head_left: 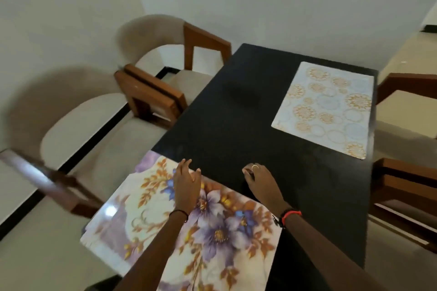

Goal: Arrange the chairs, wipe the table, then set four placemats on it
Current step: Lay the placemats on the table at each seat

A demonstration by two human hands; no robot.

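A black table (pixel 236 106) runs away from me. A pale placemat with gold and blue circles (pixel 328 108) lies flat at its far right. A floral placemat with purple flowers (pixel 212 227) lies at the near left, overhanging the table's left edge; it may be more than one stacked. My left hand (pixel 186 184) rests flat on its far edge, fingers spread. My right hand (pixel 259 178), with a ring, has its fingers curled on the bare tabletop just past the mat's far edge; whether it pinches the mat is unclear.
Two cream upholstered chairs with wooden arms (pixel 151 59) (pixel 78 134) stand along the table's left side against the wall. Parts of two more chairs (pixel 406 99) (pixel 406 196) show on the right. Tiled floor lies beyond, with a black skirting strip.
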